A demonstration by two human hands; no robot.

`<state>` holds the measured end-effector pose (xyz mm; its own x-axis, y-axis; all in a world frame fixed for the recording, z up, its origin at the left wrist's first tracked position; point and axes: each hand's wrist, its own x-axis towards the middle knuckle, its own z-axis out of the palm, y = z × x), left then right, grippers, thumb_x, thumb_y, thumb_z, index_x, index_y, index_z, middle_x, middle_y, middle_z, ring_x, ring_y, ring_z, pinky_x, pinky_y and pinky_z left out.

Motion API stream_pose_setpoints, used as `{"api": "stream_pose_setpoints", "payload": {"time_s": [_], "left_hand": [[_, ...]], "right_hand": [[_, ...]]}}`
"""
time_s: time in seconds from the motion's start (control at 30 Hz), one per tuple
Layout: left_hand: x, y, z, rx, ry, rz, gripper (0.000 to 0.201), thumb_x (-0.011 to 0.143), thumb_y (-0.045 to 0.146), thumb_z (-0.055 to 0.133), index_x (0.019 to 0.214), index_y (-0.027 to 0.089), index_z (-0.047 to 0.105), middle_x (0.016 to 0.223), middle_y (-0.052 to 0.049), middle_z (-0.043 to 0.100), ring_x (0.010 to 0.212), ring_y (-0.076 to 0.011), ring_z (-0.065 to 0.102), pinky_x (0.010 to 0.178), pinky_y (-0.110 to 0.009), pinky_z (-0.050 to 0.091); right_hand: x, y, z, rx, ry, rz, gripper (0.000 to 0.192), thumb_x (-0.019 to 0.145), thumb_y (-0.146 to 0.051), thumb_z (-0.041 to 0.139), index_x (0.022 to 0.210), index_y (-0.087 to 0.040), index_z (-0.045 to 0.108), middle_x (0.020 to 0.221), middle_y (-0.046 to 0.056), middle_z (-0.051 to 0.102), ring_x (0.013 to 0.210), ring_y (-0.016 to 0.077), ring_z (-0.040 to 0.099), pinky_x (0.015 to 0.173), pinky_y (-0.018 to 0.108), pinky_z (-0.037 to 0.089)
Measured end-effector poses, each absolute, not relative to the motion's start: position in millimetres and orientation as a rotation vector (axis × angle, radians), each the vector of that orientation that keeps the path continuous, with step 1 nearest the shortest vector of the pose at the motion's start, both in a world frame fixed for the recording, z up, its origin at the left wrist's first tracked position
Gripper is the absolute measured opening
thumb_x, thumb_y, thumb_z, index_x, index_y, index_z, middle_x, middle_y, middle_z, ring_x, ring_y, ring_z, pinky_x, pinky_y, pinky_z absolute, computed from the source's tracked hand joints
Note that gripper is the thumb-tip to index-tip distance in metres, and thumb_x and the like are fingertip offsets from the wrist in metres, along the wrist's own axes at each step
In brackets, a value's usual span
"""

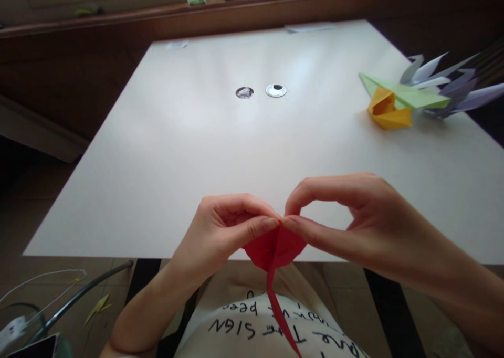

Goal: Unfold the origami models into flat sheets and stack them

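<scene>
Pinching the top of a folded red origami piece (258, 250) between thumb and forefinger, a person's left hand (214, 229) meets the near edge of a white table (157, 153), the piece's narrow tail hanging over lettered clothing (212, 339). Just beside, the right hand (362, 211) pinches it too, fingertips pressed together. Farther right sit orange origami (389, 117), pale-green folded paper (419, 96) and lavender folded paper (459, 93).
</scene>
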<state>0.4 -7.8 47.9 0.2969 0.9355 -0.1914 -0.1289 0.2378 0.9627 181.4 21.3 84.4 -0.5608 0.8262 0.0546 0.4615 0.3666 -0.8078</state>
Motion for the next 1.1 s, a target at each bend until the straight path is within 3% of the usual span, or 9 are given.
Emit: {"api": "stream_pose_setpoints", "payload": {"time_s": [0.5,1.1], "left_hand": [[2,-7,49,1.054,0.971,0.910,0.007,0.077,0.020,0.064,0.073,0.018,0.069,0.070,0.000,0.068,0.064,-0.0108,0.064,0.057,-0.018,0.051],[10,-14,49,1.199,1.120,1.114,0.006,0.077,0.022,0.063,0.073,0.019,0.066,0.074,-0.001,0.066,0.066,-0.0119,0.062,0.052,-0.018,0.050]], "right_hand": [[182,19,80,-1.079,-2.182,0.903,0.011,0.075,-0.015,0.060,0.065,-0.020,0.061,0.060,-0.005,0.064,0.048,0.0063,0.055,0.048,0.017,0.042],[175,15,76,-1.039,-2.146,0.664,0.011,0.075,-0.011,0.059,0.068,-0.020,0.060,0.063,-0.002,0.062,0.058,0.0089,0.056,0.056,0.020,0.045]]}}
